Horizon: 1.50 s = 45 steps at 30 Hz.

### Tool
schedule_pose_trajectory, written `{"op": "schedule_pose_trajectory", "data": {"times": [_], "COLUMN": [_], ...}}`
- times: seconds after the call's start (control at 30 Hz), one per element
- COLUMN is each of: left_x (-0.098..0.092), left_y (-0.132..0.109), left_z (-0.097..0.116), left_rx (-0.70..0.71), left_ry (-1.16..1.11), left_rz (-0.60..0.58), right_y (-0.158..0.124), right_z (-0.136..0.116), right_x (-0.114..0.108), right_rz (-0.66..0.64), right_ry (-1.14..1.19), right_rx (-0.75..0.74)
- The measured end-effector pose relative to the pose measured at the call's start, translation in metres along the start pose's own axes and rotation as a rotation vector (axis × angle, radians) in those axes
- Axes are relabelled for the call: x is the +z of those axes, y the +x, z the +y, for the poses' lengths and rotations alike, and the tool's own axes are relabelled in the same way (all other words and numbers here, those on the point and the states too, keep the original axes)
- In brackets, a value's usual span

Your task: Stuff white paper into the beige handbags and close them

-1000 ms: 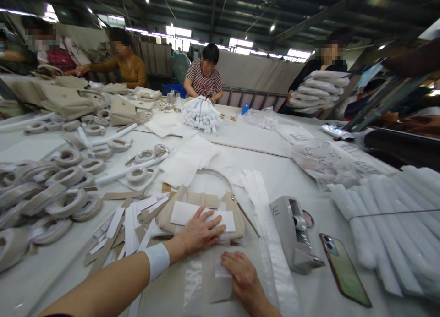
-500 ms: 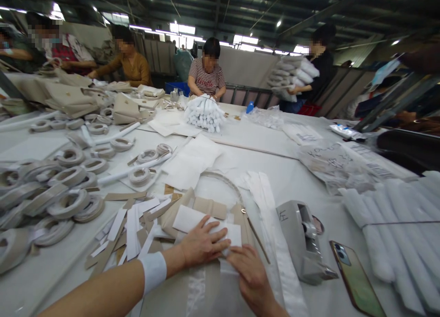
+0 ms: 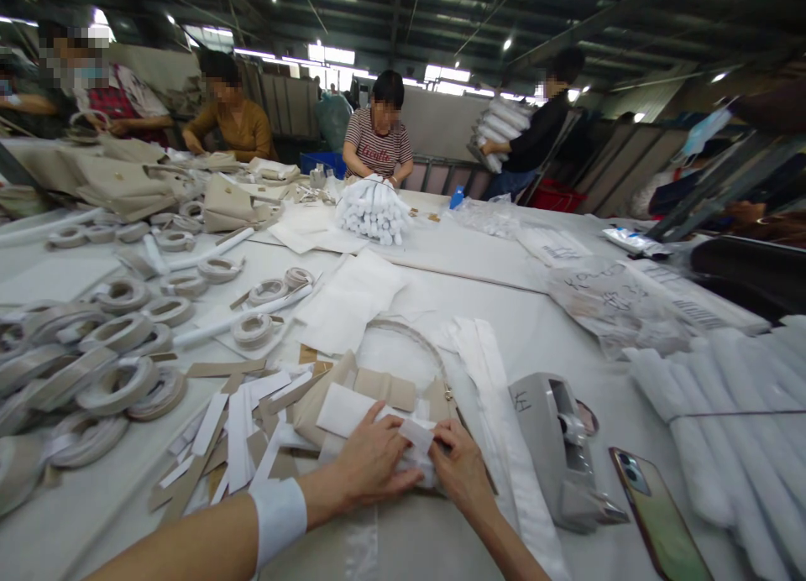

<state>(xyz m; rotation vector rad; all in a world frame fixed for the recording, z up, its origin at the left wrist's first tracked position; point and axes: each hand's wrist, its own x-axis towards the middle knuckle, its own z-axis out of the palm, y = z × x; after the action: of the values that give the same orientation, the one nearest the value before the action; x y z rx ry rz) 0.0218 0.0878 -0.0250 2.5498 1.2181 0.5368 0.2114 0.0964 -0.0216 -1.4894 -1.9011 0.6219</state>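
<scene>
My left hand [image 3: 374, 455] lies palm down, fingers spread, on a white sheet [image 3: 340, 409] over a beige bag [image 3: 322, 389]. Its fingertips touch a small translucent white flap [image 3: 416, 434]. From the right, my right hand [image 3: 463, 463] pinches that flap's edge between thumb and fingers. A beige strap with a metal clasp [image 3: 448, 394] curves beyond the hands. What lies under my palms is hidden.
Cut strips [image 3: 236, 438] and rolled beige straps [image 3: 119, 384] cover the left side. To the right are a grey tape dispenser [image 3: 547, 455], a phone [image 3: 658, 514] and bundled white foam rolls [image 3: 718, 430]. Several co-workers are around the table, one person [image 3: 378, 136] opposite.
My right hand has moved up and now holds the white flap raised. My left hand has shifted slightly, its fingers near the flap. A person at the back right has moved with an armful of rolls.
</scene>
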Motion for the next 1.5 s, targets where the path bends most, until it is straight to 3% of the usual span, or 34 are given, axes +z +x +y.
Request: {"op": "schedule_pose_trajectory", "data": {"times": [0.17,0.43,0.9,1.0,1.13,1.5], "left_x": [0.002,0.007,0.004,0.005,0.007,0.008], "left_y": [0.003,0.002,0.004,0.005,0.005,0.004], "left_z": [0.008,0.008,0.008,0.008,0.007,0.005], "left_rx": [-0.073,-0.023,0.178,0.225,0.225,0.195], "left_ry": [0.001,0.025,0.275,0.321,0.322,0.291], "left_rz": [-0.001,-0.006,-0.036,-0.042,-0.057,-0.079], "right_y": [0.002,0.018,0.026,0.025,0.027,0.043], "right_z": [-0.002,-0.005,-0.015,-0.013,-0.012,-0.014], "right_x": [0.006,0.011,0.009,0.009,0.009,0.001], "right_rz": [0.014,-0.055,-0.087,-0.064,-0.211,-0.379], "right_ry": [-0.121,-0.501,-0.609,-0.619,-0.678,-0.726], "right_rx": [0.073,0.223,0.314,0.152,-0.126,-0.128]}}
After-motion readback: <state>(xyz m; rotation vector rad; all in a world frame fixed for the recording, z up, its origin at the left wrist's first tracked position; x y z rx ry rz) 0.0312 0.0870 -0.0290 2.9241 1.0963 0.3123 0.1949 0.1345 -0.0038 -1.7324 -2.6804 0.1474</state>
